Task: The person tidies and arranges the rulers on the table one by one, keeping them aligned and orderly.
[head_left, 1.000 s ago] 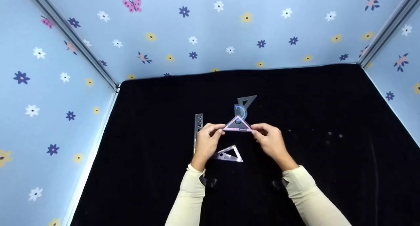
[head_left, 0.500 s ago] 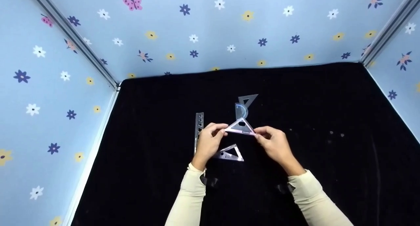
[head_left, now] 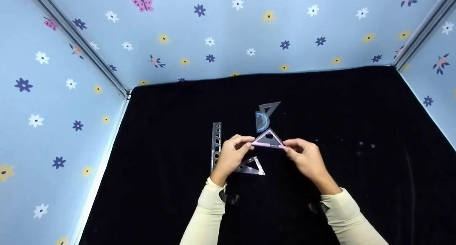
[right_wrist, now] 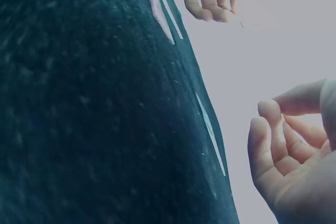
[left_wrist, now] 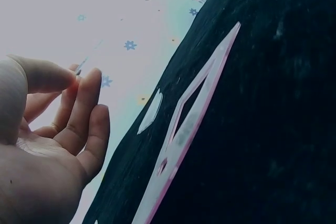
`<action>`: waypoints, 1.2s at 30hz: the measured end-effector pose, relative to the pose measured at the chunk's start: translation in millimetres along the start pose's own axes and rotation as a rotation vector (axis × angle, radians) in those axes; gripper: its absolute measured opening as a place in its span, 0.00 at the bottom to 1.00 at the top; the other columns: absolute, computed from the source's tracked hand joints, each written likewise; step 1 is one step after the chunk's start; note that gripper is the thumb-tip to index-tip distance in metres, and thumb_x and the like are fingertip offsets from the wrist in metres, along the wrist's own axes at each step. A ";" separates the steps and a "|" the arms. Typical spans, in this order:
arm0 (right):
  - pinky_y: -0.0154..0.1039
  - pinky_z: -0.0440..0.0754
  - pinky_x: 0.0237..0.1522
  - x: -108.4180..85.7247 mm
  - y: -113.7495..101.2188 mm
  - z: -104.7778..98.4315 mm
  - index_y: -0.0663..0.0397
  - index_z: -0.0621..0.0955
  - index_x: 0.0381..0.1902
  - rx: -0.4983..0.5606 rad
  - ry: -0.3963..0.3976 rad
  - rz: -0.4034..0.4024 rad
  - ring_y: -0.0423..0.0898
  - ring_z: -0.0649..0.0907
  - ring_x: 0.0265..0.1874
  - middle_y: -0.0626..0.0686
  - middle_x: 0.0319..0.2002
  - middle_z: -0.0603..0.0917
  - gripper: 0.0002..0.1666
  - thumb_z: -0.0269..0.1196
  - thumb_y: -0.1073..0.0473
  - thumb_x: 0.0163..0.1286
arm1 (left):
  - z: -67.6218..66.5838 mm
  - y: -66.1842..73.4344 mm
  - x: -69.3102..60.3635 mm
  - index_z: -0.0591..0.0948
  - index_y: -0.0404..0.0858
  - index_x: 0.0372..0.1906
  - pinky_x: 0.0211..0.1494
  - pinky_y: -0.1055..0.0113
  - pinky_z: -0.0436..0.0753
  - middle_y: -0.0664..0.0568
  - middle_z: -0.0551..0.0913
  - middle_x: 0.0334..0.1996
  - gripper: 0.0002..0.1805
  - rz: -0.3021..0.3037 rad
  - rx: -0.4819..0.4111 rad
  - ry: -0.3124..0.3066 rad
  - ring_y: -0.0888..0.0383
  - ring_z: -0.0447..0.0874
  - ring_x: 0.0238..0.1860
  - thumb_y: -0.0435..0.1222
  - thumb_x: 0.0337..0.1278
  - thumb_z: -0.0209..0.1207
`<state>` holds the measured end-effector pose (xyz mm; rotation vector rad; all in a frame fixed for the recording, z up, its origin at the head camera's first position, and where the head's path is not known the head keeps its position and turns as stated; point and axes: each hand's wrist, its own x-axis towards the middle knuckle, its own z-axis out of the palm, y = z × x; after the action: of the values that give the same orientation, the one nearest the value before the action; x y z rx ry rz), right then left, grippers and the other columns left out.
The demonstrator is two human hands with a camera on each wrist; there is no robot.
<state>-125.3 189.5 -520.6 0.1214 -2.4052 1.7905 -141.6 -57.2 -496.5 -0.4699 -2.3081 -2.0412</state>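
From my remote station, I watch a person's left hand (head_left: 231, 156) and right hand (head_left: 309, 159) grasp a clear, pink-edged triangle (head_left: 262, 144) by its two lower corners, each with thumb and fingertips pinched together. The piece hangs above a black cloth (head_left: 160, 149), its long pink side toward the wearer and its peak pointing away; my left wrist view shows it only as a thin edge at the fingertips. Just beyond that peak, in my head view, lies a blue-scaled protractor (head_left: 262, 121), which overlaps a grey triangle (head_left: 273, 106) farther out. Below the hands, a second pink triangle (head_left: 253, 171) rests on the cloth, one end hidden behind the left wrist. To the left of that hand, a ruler (head_left: 214, 141) with a row of cut-out shapes lies lengthwise, its near end partly covered. Pale yellow sleeves cover both forearms, with a dark strap visible at each cuff. Around the cloth I see light blue walls (head_left: 228, 31) printed with flowers and butterflies, with metal posts at the corners.
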 end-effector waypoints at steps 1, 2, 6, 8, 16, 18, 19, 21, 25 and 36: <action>0.30 0.78 0.24 -0.5 -0.4 -1.9 0.62 0.87 0.39 0.003 0.003 -0.003 0.42 0.80 0.21 0.55 0.28 0.85 0.07 0.68 0.71 0.63 | 1.4 -2.7 0.9 0.84 0.23 0.45 0.47 0.67 0.83 0.34 0.82 0.37 0.10 -0.007 0.005 -0.005 0.37 0.85 0.40 0.21 0.62 0.59; 0.30 0.78 0.24 -1.1 -0.6 -3.7 0.63 0.87 0.39 0.005 0.004 -0.005 0.42 0.80 0.21 0.55 0.27 0.85 0.07 0.68 0.71 0.63 | 2.9 -5.6 1.8 0.84 0.23 0.46 0.47 0.67 0.83 0.34 0.82 0.37 0.10 -0.016 0.012 -0.010 0.38 0.85 0.40 0.21 0.62 0.58; 0.30 0.79 0.24 -3.2 -0.9 -11.1 0.62 0.87 0.39 0.005 0.009 0.014 0.42 0.80 0.22 0.56 0.27 0.85 0.06 0.69 0.71 0.63 | 9.2 -23.4 6.5 0.85 0.26 0.47 0.46 0.68 0.82 0.37 0.83 0.36 0.10 -0.034 0.063 -0.027 0.43 0.86 0.39 0.23 0.63 0.59; 0.30 0.79 0.25 -4.4 -1.5 -12.4 0.63 0.87 0.40 0.008 0.004 0.027 0.43 0.81 0.22 0.58 0.28 0.85 0.07 0.69 0.71 0.63 | 9.6 -30.5 6.8 0.86 0.28 0.47 0.45 0.69 0.81 0.40 0.84 0.36 0.11 -0.035 0.079 -0.032 0.46 0.86 0.39 0.24 0.63 0.59; 0.38 0.85 0.29 -8.8 -15.0 -25.4 0.74 0.85 0.42 0.039 -0.038 0.054 0.53 0.84 0.26 0.69 0.32 0.84 0.09 0.66 0.75 0.63 | 14.7 -31.3 5.5 0.87 0.36 0.48 0.34 0.71 0.79 0.51 0.84 0.33 0.11 -0.013 0.096 -0.092 0.56 0.86 0.36 0.28 0.64 0.62; 0.39 0.85 0.30 -9.5 -12.6 -29.5 0.74 0.84 0.42 0.044 -0.058 0.064 0.50 0.84 0.26 0.68 0.32 0.84 0.09 0.66 0.75 0.63 | 15.9 -30.1 4.1 0.87 0.36 0.48 0.32 0.71 0.79 0.53 0.84 0.32 0.11 -0.014 0.111 -0.108 0.57 0.86 0.35 0.29 0.64 0.62; 0.38 0.85 0.30 -9.3 -9.8 -31.2 0.73 0.85 0.42 0.051 -0.066 0.068 0.48 0.84 0.27 0.67 0.32 0.84 0.09 0.66 0.75 0.63 | 16.0 -29.7 3.4 0.88 0.37 0.48 0.31 0.71 0.78 0.54 0.84 0.32 0.11 -0.013 0.119 -0.113 0.58 0.86 0.35 0.29 0.64 0.62; 0.38 0.85 0.30 -7.8 -0.5 -33.6 0.72 0.85 0.42 0.065 -0.082 0.068 0.45 0.84 0.26 0.64 0.32 0.85 0.09 0.67 0.74 0.63 | 15.6 -28.8 2.2 0.88 0.38 0.48 0.31 0.70 0.80 0.55 0.84 0.31 0.11 -0.020 0.131 -0.122 0.59 0.86 0.34 0.28 0.63 0.62; 0.36 0.84 0.28 -7.1 14.9 -39.6 0.69 0.86 0.42 0.102 -0.114 0.075 0.45 0.83 0.25 0.64 0.31 0.85 0.10 0.70 0.71 0.62 | 17.8 -29.4 -0.1 0.88 0.38 0.47 0.33 0.69 0.82 0.55 0.85 0.32 0.10 -0.042 0.132 -0.136 0.59 0.86 0.34 0.28 0.62 0.63; 0.37 0.81 0.27 -5.2 23.6 -51.1 0.64 0.87 0.39 0.091 -0.213 0.072 0.44 0.80 0.22 0.58 0.28 0.84 0.09 0.72 0.68 0.60 | 16.2 -29.8 -0.7 0.88 0.37 0.45 0.45 0.66 0.81 0.49 0.88 0.34 0.09 -0.093 0.096 -0.217 0.55 0.85 0.38 0.30 0.60 0.66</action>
<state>-120.4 245.1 -529.4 0.2502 -2.4983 2.0140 -145.2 -44.5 -527.8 -0.6184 -2.5842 -1.9973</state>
